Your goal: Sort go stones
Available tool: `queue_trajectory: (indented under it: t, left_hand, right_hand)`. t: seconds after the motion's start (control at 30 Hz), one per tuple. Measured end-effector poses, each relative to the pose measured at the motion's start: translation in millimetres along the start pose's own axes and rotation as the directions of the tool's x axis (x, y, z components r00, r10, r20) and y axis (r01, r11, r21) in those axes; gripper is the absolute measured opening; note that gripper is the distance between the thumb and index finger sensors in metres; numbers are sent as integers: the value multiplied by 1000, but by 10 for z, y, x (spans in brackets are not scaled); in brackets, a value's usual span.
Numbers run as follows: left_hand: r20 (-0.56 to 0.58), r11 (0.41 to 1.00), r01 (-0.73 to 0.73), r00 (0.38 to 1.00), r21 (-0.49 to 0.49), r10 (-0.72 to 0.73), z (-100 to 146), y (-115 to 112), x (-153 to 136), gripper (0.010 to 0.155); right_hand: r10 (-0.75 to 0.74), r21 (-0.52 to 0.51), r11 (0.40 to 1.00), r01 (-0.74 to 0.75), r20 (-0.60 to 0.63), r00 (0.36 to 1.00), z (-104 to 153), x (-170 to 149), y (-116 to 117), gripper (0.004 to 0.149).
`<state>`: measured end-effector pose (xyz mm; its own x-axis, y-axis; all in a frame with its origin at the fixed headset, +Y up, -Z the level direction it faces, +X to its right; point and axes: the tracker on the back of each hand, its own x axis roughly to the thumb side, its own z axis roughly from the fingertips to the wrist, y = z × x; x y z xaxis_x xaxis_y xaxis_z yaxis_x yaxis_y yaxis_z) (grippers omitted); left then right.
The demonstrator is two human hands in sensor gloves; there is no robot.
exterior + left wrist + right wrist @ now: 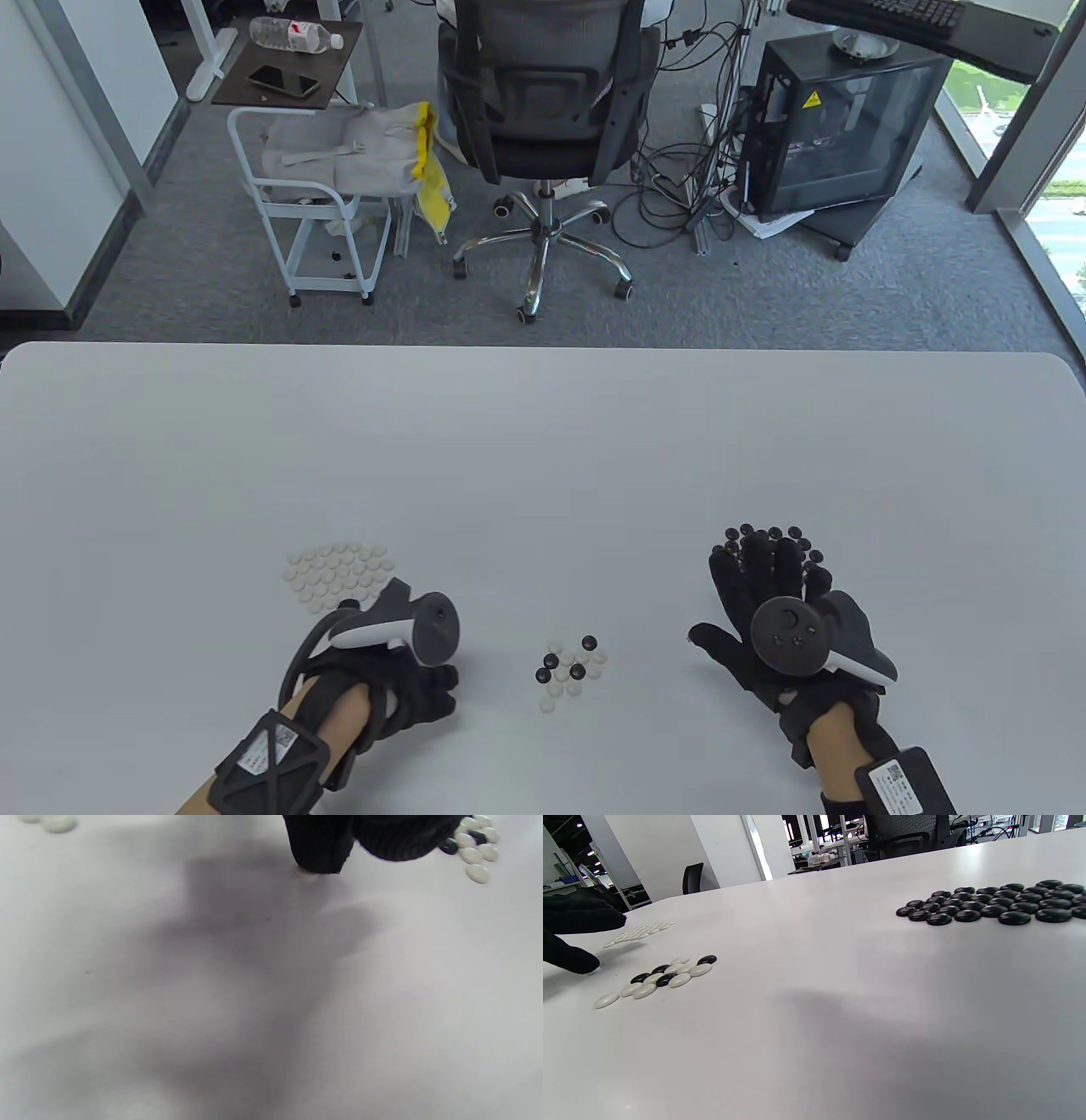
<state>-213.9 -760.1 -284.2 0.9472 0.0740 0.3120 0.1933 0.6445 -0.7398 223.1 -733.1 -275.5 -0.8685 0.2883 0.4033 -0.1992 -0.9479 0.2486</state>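
Stones w/ glossy round lens shape: mixed pile (570, 666) lying mid-near on matte white worktop (543, 441). Left hand (407, 679) pressing fingertip on white stone (306, 875); right hand (768, 594) lying spread flat over black pile (992, 904).

No words or numbers can be read. A yellow triangular warning sign (812, 99) is seen on the black glass-sided computer case (836, 127); labels on the wrist straps are illegible.

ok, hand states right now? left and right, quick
Left hand: fingers curled, one fingertip pressing a white stone on the table.
Right hand: open, flat over the black stones, holding nothing.
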Motion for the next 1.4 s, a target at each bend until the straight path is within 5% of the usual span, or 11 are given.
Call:
queue_trajectory:
  t: [0.27, 0.77, 1.07, 1.4]
  left_hand:
    - [-161, 984, -178, 970, 28, 181, 67, -2, -730, 65]
    - [-208, 961, -271, 938, 64, 278, -45, 209, -922, 69]
    - [20, 953, -262, 965, 152, 262, 138, 573, -370, 71]
    - [201, 997, -41, 979, 62, 28, -194, 625, 677, 68]
  right_hand:
    - [-4, 14, 1000, 4, -3, 1000, -18, -20, 12, 84]
    - [-14, -1, 1000, 14, -1, 1000, -5, -29, -2, 84]
    - [-11, -5, 1000, 11, 3, 1000, -8, -29, 10, 85]
    - [-6, -12, 1000, 7, 11, 1000, -5, -19, 19, 85]
